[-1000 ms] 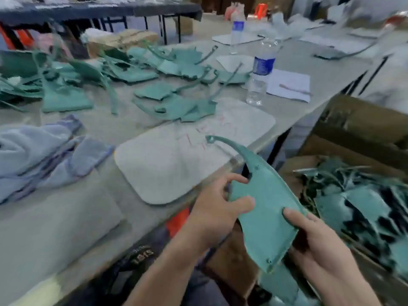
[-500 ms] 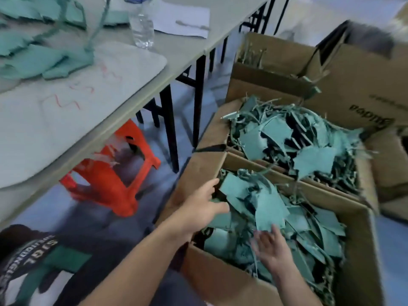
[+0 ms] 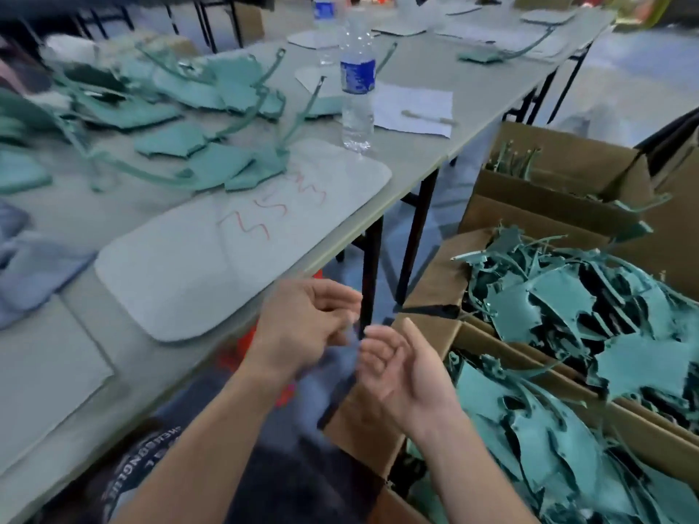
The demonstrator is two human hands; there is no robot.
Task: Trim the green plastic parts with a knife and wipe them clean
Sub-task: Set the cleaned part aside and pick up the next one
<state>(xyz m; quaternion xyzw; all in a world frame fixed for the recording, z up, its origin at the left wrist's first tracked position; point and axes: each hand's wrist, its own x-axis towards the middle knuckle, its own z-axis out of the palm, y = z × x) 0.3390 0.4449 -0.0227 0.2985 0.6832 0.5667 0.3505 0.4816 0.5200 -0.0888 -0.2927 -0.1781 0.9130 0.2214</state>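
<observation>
Hands first, since they're closest to the camera: the left hand and the right hand are both up in front of the body, just off the table edge, nearly touching each other. The left one has its fingers curled in loosely; the right is palm-up with its fingers half bent. Neither has a green part in it. There's a motion-blurred grey smudge between them, and honestly I can't tell if something small is pinched there or if it's only blur.

Right beside the right hand there's a cardboard box stuffed with green plastic parts, all jagged edges and thin stems sticking out. A second open box sits even closer, also full of the same green pieces. Behind those, another box with a few stems poking up.

On the table, a pale rounded mat lies near the edge with red squiggles drawn on it. To its left is a crumpled blue-grey cloth. Past the mat, more green parts are spread loose across the tabletop, some overlapping. A water bottle stands upright just beyond the mat's far corner, with a sheet of paper next to it. Farther back a second bottle and more mats, all pretty blurry.
</observation>
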